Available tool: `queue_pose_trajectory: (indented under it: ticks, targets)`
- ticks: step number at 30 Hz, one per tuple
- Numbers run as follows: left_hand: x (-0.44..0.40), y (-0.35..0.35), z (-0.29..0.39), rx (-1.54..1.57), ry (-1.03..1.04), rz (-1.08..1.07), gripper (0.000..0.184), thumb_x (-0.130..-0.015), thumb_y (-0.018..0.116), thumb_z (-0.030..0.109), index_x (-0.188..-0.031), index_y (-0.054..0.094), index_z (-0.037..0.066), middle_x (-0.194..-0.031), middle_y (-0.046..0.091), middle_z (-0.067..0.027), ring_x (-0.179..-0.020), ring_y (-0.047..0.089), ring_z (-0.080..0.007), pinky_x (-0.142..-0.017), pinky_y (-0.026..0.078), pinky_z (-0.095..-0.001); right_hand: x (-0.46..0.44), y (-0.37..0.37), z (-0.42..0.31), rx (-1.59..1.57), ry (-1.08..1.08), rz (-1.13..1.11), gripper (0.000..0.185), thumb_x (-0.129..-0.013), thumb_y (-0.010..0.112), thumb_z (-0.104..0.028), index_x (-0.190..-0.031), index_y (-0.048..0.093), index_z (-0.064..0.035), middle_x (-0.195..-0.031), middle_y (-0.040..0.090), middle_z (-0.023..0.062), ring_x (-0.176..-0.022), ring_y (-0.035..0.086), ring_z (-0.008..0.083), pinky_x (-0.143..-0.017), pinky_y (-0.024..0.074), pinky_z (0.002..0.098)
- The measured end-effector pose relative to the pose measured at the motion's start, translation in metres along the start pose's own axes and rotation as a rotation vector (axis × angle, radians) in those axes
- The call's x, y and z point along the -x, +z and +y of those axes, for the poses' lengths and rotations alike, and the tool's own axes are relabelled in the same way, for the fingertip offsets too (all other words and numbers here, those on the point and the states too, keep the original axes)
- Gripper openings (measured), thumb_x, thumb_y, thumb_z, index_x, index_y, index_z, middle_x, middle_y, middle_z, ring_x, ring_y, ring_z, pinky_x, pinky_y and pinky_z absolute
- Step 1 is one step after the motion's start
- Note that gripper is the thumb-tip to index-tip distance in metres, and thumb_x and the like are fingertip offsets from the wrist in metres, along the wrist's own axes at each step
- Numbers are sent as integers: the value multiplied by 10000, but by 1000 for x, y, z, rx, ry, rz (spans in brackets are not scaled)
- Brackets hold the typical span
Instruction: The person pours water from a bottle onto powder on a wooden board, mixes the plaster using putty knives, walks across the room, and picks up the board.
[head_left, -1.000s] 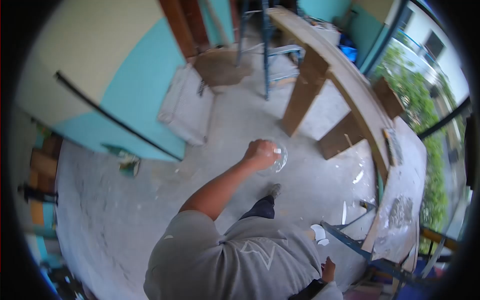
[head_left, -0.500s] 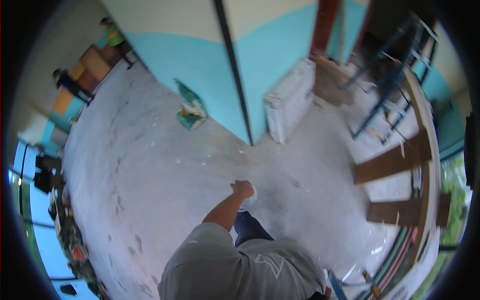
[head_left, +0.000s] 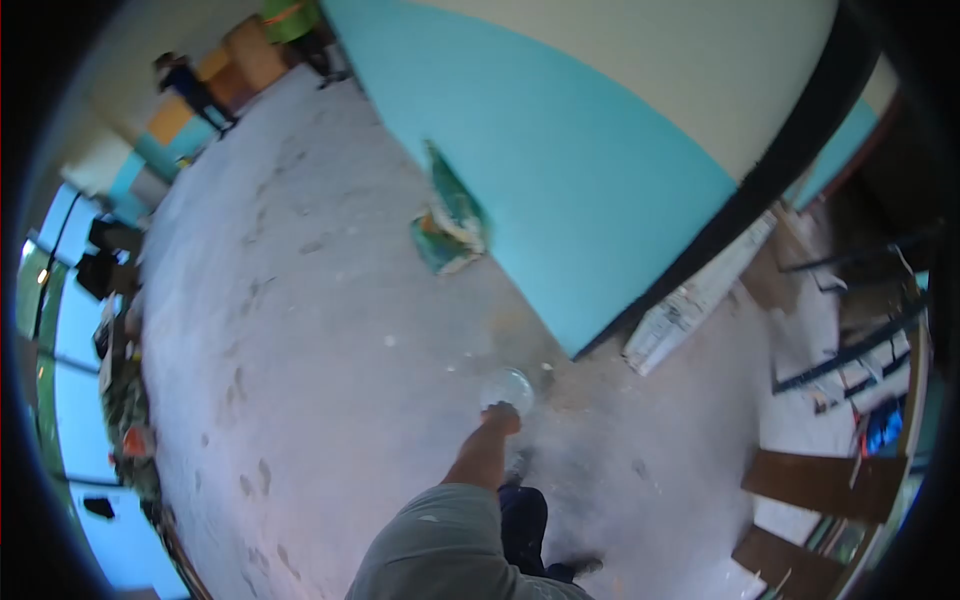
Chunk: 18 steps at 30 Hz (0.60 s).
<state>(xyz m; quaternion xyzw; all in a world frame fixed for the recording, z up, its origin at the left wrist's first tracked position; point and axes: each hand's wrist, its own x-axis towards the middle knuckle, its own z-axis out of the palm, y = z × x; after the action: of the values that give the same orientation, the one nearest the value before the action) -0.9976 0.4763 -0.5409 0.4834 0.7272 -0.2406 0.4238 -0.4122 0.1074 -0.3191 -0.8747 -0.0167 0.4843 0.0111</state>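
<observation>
My left hand [head_left: 502,419] is stretched out low in front of me, its fingers closed on a clear round container [head_left: 513,386]. The container looks see-through, and blur hides what is in it, if anything. Below the hand are my dark trouser leg [head_left: 522,525] and a shoe on the grey floor [head_left: 350,400]. My right hand is out of the frame.
A green and white sack [head_left: 447,240] lies against the turquoise wall [head_left: 560,180]. Past the wall's dark corner edge lean a long white box [head_left: 695,300], a blue metal frame [head_left: 850,355] and brown boards [head_left: 825,485]. Two people [head_left: 195,92] [head_left: 298,35] stand far left.
The view has swung left, so the wall corner, white box and boards shift right. My left hand still holds the container. My right hand, seen a second ago, has left the view.
</observation>
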Motion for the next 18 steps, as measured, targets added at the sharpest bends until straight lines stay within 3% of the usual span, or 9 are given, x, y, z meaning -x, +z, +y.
queue_pose_trajectory:
  ticks: [4, 5, 7, 9, 11, 13, 15, 17, 18]
  targets:
    - [-40, -17, -1, -160, 148, -111, 529, -860, 550, 221, -1355, 577, 39, -1436, 546, -162, -1369, 485, -340, -1089, 444, -486, -21, 5, 54, -124, 108, -19, 492, -959, 650, -416, -1211, 576, -1, -988, 659, 193, -794, 678, 323, -662, 595, 463]
    - [-99, 22, -12, -86, 81, 40, 522, -864, 552, 230, -1350, 589, 43, -1452, 534, -141, -1376, 469, -360, -1106, 427, -487, -43, 7, 84, -174, 130, -52, 489, -958, 652, -414, -1209, 578, 0, -987, 661, 193, -795, 681, 323, -664, 597, 464]
    - [-106, -7, 12, -274, 184, -63, 498, -874, 547, 250, -1320, 619, 41, -1473, 507, -149, -1375, 471, -342, -1109, 425, -443, -104, 13, 148, -315, 189, -171, 485, -957, 657, -411, -1204, 583, 0, -984, 665, 193, -797, 686, 324, -667, 602, 466]
    - [-126, 0, 24, -524, 292, -115, 504, -875, 559, 278, -1311, 624, 34, -1452, 524, -161, -1353, 495, -331, -1095, 440, -416, -27, 24, 79, -194, 204, -43, 494, -934, 690, -389, -1199, 568, 10, -1030, 646, 200, -782, 680, 354, -662, 612, 494]
    - [-120, -1, 49, -672, 405, -80, 530, -874, 589, 330, -1305, 623, 22, -1409, 565, -173, -1311, 536, -333, -1077, 456, -409, -13, 21, 63, -176, 206, -70, 486, -929, 677, -401, -1159, 582, 16, -992, 652, 178, -774, 693, 343, -658, 619, 477]
    - [-103, 5, 77, -486, 500, 1, 604, -862, 633, 466, -1253, 652, 5, -1333, 623, -180, -1215, 601, -368, -1037, 478, -434, -10, 19, 53, -157, 219, -100, 500, -922, 676, -413, -1149, 587, 23, -989, 655, 171, -788, 700, 338, -657, 622, 466]
    - [-66, 2, 119, -484, 494, -135, 702, -830, 639, 604, -1186, 685, 0, -1294, 645, -195, -1153, 634, -383, -1001, 489, -469, -14, 4, 44, -150, 249, -135, 534, -912, 688, -426, -1168, 584, 31, -1022, 656, 178, -827, 701, 338, -659, 621, 462]
    - [-20, 5, 155, -459, 412, -276, 784, -828, 583, 710, -1156, 703, 9, -1303, 640, -192, -1203, 608, -372, -1019, 469, -463, -29, -22, 29, -120, 250, -211, 590, -914, 677, -465, -1191, 575, 45, -1048, 652, 183, -865, 698, 343, -678, 622, 459]
    - [1, 4, 172, -492, 374, -374, 857, -840, 575, 729, -1311, 580, 14, -1395, 560, -188, -1243, 573, -383, -1036, 458, -484, -37, -36, 21, -103, 234, -246, 604, -918, 667, -481, -1189, 572, 51, -1051, 651, 185, -862, 697, 342, -679, 621, 460]
